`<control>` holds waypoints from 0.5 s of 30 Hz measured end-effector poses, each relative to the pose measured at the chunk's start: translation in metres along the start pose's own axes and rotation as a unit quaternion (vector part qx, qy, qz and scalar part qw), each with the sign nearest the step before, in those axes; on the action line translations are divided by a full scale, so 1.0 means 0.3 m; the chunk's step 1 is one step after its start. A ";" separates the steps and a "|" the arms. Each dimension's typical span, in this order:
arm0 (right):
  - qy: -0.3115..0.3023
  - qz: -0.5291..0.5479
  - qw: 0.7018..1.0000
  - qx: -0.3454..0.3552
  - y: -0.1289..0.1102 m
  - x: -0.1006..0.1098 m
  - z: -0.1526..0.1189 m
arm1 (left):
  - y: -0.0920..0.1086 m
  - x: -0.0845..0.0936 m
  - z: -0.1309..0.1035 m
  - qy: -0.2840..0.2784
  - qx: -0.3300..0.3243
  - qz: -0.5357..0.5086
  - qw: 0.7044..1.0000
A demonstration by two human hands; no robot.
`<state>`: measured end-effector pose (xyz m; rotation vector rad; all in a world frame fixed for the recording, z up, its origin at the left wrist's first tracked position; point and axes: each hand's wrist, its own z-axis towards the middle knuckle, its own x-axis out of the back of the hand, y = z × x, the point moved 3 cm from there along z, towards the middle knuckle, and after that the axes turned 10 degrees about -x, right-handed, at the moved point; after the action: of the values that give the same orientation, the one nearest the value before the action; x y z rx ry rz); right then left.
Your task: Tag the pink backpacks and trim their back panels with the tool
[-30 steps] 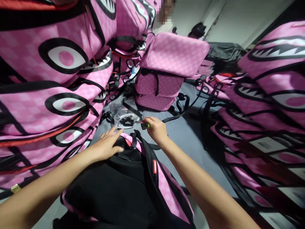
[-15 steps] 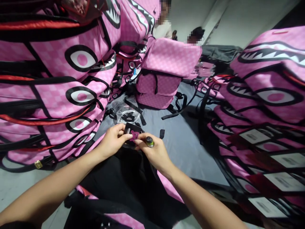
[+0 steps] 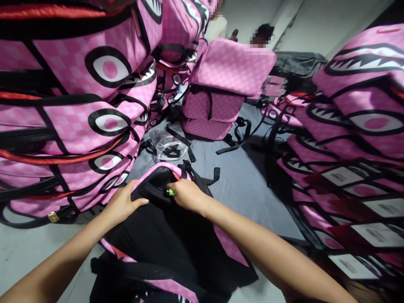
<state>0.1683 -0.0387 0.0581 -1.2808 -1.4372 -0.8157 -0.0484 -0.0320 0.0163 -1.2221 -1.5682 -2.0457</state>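
Note:
An open black-lined bag (image 3: 176, 235) with pink edging lies in front of me, its inside facing up. My left hand (image 3: 126, 204) is at the bag's left upper edge, fingers behind the pink rim and thumb stretched over the black lining. Inside the top part, my right hand (image 3: 187, 194) is closed around a small tool (image 3: 169, 192) with a green and black handle; its thin tip points left toward a black inner pocket (image 3: 154, 191). The small black card with a pink figure is not visible.
Stacked pink shark-face bags stand at left (image 3: 69, 122) and right (image 3: 356, 122). A pink backpack (image 3: 214, 109) and a clear plastic bag (image 3: 170, 147) sit on the grey table (image 3: 252, 198). People are in the background.
My hands have parted; the left has moved down-left to the bag's rim, the right slightly left with the tool. The card has gone from sight, and the bag's top is now raised and spread.

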 end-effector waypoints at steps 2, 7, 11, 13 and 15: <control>-0.014 -0.026 1.000 0.007 -0.021 -0.021 0.019 | 0.004 -0.003 0.003 0.007 0.002 0.026 1.000; -0.024 -0.051 0.998 0.013 -0.036 -0.023 0.017 | -0.018 -0.007 0.018 0.000 0.018 0.073 0.997; 0.018 -0.009 1.000 0.001 -0.058 0.015 0.014 | -0.047 -0.014 0.016 0.009 0.005 0.053 0.999; 0.054 0.072 0.996 0.021 -0.083 0.026 0.034 | -0.063 -0.017 0.017 0.021 -0.001 0.043 0.999; 0.065 0.147 0.986 0.045 -0.108 0.025 0.063 | -0.074 -0.018 0.020 0.034 -0.013 0.033 0.999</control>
<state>0.1331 -0.0258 0.0643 -1.3065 -1.1347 -0.6168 -0.0573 -0.0199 -0.0019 -1.1841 -1.4550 -2.0502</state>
